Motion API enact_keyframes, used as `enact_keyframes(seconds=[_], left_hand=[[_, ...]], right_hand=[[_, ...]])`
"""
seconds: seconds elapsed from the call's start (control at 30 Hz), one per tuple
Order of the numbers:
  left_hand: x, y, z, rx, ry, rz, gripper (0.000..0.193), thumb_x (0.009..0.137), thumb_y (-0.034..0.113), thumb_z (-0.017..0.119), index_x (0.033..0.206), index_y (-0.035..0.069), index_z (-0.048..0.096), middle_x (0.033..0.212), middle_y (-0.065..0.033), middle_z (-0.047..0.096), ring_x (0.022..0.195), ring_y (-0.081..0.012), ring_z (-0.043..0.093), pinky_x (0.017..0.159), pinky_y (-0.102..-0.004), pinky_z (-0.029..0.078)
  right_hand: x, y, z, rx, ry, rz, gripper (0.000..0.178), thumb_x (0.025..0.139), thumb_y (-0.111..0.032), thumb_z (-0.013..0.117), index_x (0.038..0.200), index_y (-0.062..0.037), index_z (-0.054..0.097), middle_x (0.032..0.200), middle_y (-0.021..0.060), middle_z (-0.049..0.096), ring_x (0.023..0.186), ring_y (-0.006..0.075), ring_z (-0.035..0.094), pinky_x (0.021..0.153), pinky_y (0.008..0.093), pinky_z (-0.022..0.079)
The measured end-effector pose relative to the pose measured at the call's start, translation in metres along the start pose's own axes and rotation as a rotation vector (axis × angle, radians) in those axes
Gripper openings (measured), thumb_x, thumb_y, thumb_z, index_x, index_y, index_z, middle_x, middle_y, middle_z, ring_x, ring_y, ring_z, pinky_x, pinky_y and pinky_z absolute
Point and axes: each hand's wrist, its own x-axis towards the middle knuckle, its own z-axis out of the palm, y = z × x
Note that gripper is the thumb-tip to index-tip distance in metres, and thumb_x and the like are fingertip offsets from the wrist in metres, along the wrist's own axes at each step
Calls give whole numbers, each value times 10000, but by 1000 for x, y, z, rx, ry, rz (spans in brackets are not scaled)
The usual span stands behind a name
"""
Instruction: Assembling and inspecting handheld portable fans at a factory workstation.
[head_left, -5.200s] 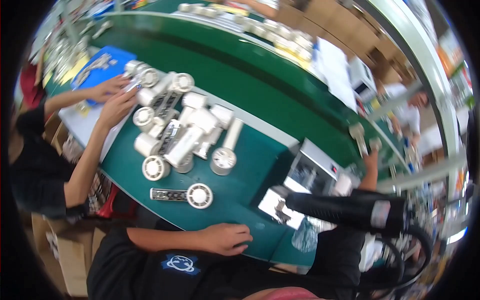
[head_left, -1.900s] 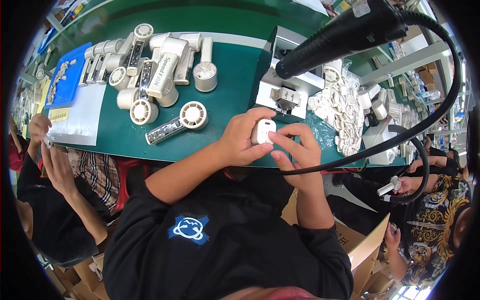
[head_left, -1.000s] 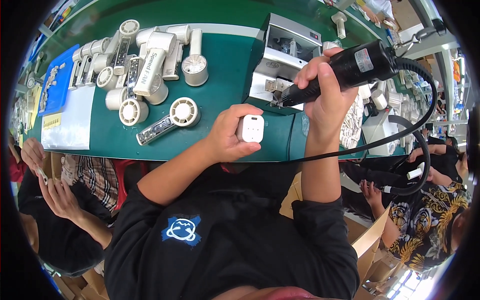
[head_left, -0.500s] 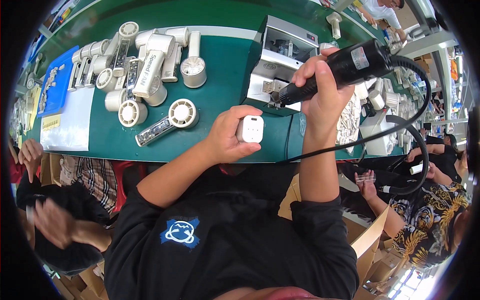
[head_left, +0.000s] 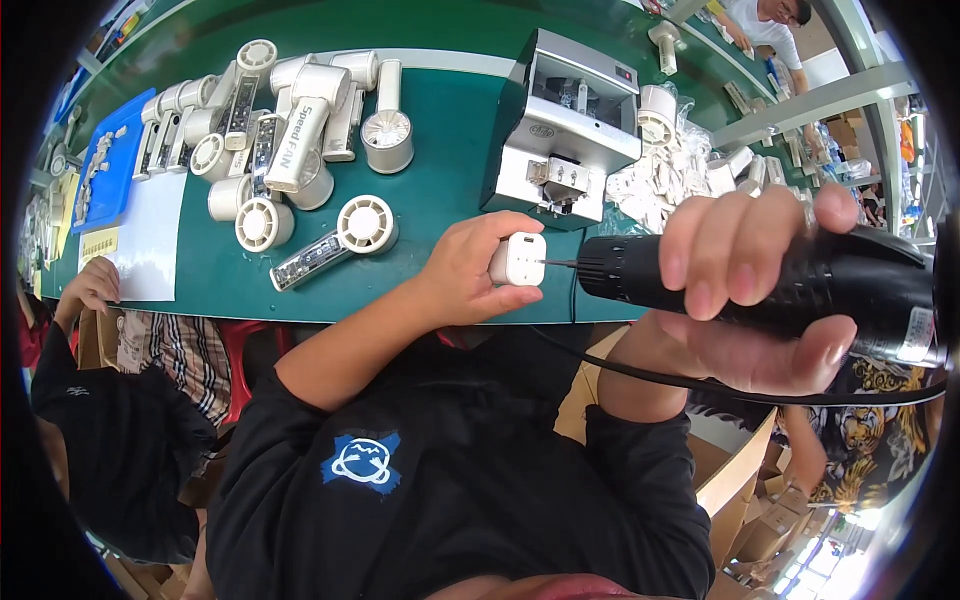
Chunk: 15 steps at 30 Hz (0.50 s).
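Observation:
My left hand [head_left: 462,268] is wrapped around a white fan handle [head_left: 521,262], its rounded-square end, with a slot and small holes, turned to the right. My right hand [head_left: 740,265] grips a black electric screwdriver [head_left: 628,268] lying level. The thin bit reaches that end face; whether it sits in a hole or on a screw is too small to tell. Beyond my hands stands a silver-and-black screw feeder [head_left: 560,130]. On the green table, left of my left hand, lies a handheld fan [head_left: 365,226] with its inner parts showing along the handle.
Several white handheld fans [head_left: 300,140] are piled at the left beside a blue tray [head_left: 112,165]. White parts in plastic bags [head_left: 670,165] crowd the right of the feeder. A black cable [head_left: 680,384] hangs across my right forearm. Co-workers sit at both sides.
The screwdriver has come from the feeder's front toward me and swung round, its bit now at the handle's end. My left hand has shifted slightly right with the handle.

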Motion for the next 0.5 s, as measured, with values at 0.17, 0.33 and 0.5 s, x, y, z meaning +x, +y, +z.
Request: enact_keyframes(seconds=[0.17,0.33,0.5], left_hand=[[-2,1,-1,-67,-17,-42,579,672,293,746,1120,53,468,1007,-143,578,839,-322,589,715,-370,475],[-1,1,-3,-13,-4,-33,578,670,295,747,1119,58,470,989,-144,584,838,-325,591,713,-374,476],[7,4,-3,-14,5,-46,585,669,299,749,1121,55,469,985,-143,586,839,-328,590,716,-378,475]], right_hand=[[-8,12,7,-38,163,74,513,833,-350,574,1186,-31,381,716,53,470,526,152,472,518,305,414],[-6,15,11,-77,151,106,461,829,-346,579,1123,-38,403,705,51,469,516,148,470,507,308,416],[6,15,6,-130,182,151,460,831,-352,564,1131,-40,409,698,47,469,510,146,472,508,308,419]])
